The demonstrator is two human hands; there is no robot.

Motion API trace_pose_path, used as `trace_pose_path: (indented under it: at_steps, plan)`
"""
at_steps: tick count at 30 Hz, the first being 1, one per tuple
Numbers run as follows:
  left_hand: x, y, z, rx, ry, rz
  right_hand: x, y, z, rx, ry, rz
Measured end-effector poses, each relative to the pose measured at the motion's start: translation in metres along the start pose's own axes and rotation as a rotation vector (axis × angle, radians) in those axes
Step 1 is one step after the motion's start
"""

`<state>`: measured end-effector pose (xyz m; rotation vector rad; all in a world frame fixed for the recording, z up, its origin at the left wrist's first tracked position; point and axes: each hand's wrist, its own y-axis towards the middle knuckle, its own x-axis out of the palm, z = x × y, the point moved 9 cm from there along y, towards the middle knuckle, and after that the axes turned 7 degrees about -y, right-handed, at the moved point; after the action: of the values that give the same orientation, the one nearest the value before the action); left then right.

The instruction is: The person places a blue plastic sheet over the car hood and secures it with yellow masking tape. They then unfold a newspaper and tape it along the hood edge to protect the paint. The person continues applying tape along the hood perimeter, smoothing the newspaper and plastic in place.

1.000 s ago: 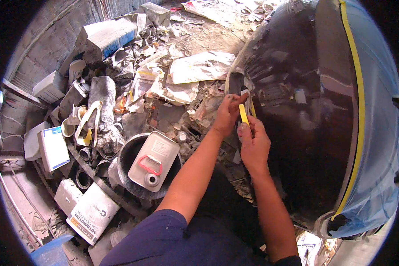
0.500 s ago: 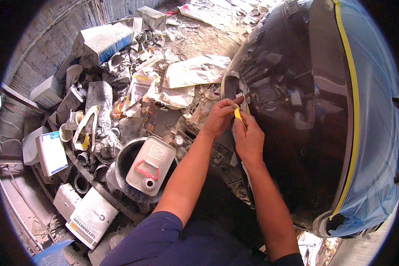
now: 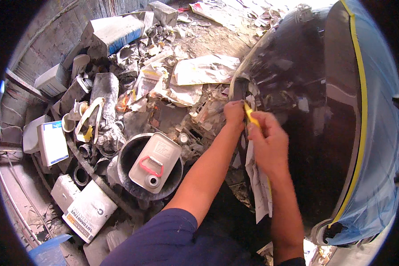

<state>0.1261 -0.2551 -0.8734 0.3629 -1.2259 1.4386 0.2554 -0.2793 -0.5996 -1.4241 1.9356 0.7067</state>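
A short strip of yellow masking tape [image 3: 252, 116] runs between my hands, beside the edge of a dark, glossy curved vehicle panel [image 3: 310, 146]. My right hand [image 3: 269, 139] is closed on the lower part of the strip, thumb and fingers pinching it. At its upper end my left hand [image 3: 234, 113] is closed against the panel's left edge, with its fingertips partly hidden. Below my right hand hangs a strip of white masking paper [image 3: 260, 190], yellow tape along its border, passing partly behind my right forearm.
Blue plastic film [image 3: 383, 146] covers the right side, bordered by yellow tape [image 3: 363, 106]. To the left, a light metal can [image 3: 162, 153] rests in a dark bucket [image 3: 131, 188]. Boxes, a white can [image 3: 89, 210], and crumpled paper [image 3: 206, 69] litter the floor.
My right hand has moved slightly right, and the tape between my hands looks straighter. My left hand has turned into a fist near the panel edge. More white paper shows below.
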Motion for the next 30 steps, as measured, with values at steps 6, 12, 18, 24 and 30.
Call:
trace_pose_path:
  at_steps: [6, 12, 18, 24, 30]
  plan:
    - [-0.015, 0.032, 0.006, 0.262, 0.208, 0.287, -0.023, 0.053, -0.034, 0.02, 0.301, -0.027]
    - [0.019, -0.007, 0.007, 0.174, 0.306, 0.34, -0.036, 0.071, -0.019, 0.035, 0.257, -0.032]
    - [0.003, 0.02, -0.004, 0.19, 0.413, 0.389, -0.029, 0.07, -0.028, 0.024, 0.198, -0.042]
    - [0.006, 0.014, 0.008, 0.171, 0.541, 0.421, -0.029, 0.068, -0.023, 0.04, 0.2, -0.064]
    - [0.015, -0.001, 0.018, 0.181, 0.559, 0.426, -0.028, 0.064, -0.015, 0.044, 0.227, -0.06]
